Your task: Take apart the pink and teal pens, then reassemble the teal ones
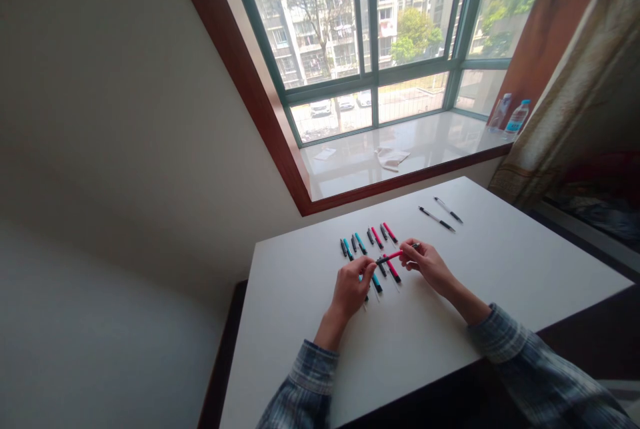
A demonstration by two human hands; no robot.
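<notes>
Pinching the black end of a red-and-black pen (393,256), the left hand (353,288) has its fingers closed at the pen's 8 o'clock. At 3 o'clock the right hand (424,266) grips the red end, fingers nearly together, with a dark tip poking out past them. The pen is held just above the white table (500,256). From it, 2 teal barrels (361,244) lie at 10 o'clock and 2 red barrels (390,232) between 11 and 12, with dark grey parts (371,236) beside them. Another red barrel (394,272) lies at 6 o'clock, another teal barrel (377,284) at 7; the left hand partly hides this row. At 2 o'clock rest 2 black-and-clear pens (437,218), apart from each other.
</notes>
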